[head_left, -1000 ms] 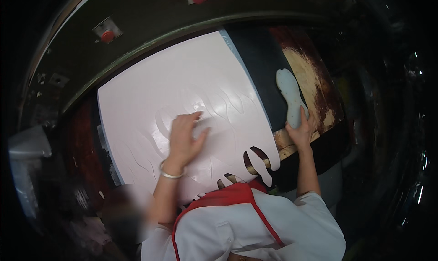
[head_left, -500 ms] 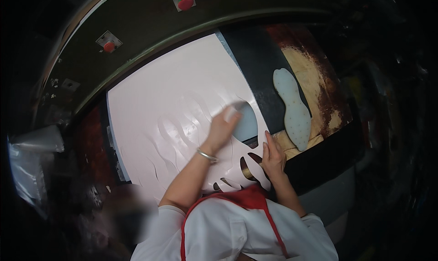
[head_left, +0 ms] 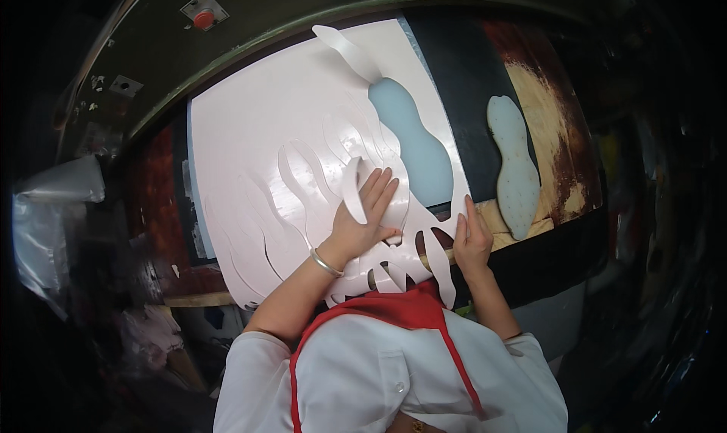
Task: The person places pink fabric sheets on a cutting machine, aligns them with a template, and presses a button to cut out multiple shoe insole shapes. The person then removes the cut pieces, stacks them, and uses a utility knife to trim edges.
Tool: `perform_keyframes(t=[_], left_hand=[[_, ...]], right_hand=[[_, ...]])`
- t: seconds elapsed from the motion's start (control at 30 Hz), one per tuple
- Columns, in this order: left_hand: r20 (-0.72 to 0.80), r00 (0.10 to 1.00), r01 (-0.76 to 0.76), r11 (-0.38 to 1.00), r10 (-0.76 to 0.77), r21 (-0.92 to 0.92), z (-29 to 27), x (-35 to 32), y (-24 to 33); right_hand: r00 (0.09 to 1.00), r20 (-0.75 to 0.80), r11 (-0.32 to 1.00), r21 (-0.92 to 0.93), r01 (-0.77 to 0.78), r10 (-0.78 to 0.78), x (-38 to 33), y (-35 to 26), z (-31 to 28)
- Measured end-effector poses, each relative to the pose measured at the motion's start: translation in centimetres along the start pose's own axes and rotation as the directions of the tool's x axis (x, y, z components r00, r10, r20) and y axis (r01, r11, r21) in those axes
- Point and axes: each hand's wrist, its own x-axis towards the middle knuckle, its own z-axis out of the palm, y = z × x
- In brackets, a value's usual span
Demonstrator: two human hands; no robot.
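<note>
Black mat [head_left: 463,92], template [head_left: 511,160] beside sheet [head_left: 257,123]

On the dark green panel [head_left: 273,13] at the far left, a red button [head_left: 204,20] sat on a square plate [head_left: 204,0]. A second plate [head_left: 126,85] was nearer, and clear plastic [head_left: 54,206] was at the left.

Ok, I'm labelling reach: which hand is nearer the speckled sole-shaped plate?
Right. The right hand is just left of the plate; the left hand is farther left, over the sheet.

They wear a white shirt [head_left: 344,372], red apron [head_left: 390,310], silvery bangle [head_left: 326,263].
</note>
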Motion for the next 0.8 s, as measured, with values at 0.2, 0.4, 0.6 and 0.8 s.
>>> perform_keyframes(t=[0.2,0.4,0.6,0.8], left_hand=[[-0.472,0.311,0.113,0.525,-0.825,-0.844,-15.3,3.8,-6.7],[-0.734,0.546,0.302,0.912,-0.403,-0.277,-18.6,-4.7,-7.0],[-0.134,0.990,0.024,0.985,-0.047,-0.172,-4.5,-10.9,-0.8],[0.115,0.986,-0.101,0.977,0.123,-0.187,-9.8,-9.9,-0.7]], right_hand=[[0.990,-0.050,0.982,-0.145,0.121,-0.130,0.2,-0.7,-1.4],[0.959,0.014,0.919,-0.284,0.274,-0.282,1.0,-7.0,-2.0],[0.465,0.878,0.819,0.182,-0.544,0.114,0.9,-11.9,4.7],[0.420,0.906,0.355,0.411,-0.840,-0.055,2.0,-10.2,6.2]])
